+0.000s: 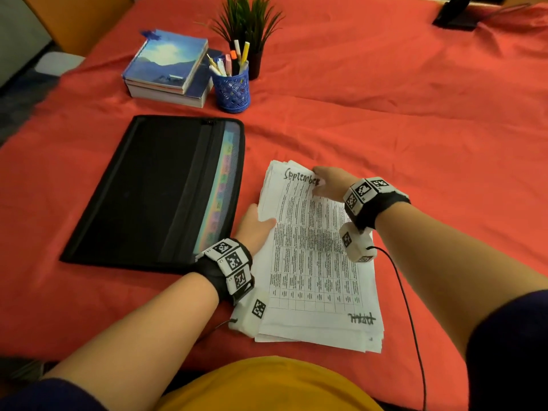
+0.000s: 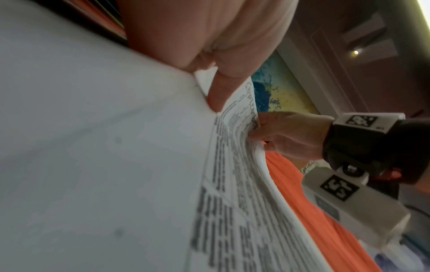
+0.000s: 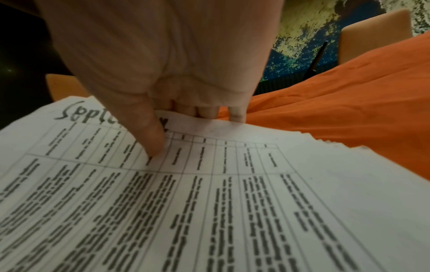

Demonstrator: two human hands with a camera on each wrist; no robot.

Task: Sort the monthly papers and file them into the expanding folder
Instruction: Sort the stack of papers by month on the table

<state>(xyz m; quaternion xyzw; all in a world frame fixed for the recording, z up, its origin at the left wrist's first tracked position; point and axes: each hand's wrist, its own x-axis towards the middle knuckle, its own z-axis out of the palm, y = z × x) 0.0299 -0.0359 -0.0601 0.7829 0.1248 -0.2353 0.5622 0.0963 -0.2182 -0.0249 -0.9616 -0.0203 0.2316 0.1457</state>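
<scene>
With the left hand (image 1: 255, 225) gripping the paper stack's (image 1: 314, 271) side and the right hand (image 1: 327, 183) pinching its top sheets, loose pages could slide apart.

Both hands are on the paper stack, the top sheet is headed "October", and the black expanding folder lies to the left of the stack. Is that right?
Not quite: the top sheet is headed "September", not "October"; the head view shows the handwriting, and the right wrist view shows its start. The rest holds: the left hand and right hand both grip the paper stack, and the black expanding folder lies to its left.
</scene>
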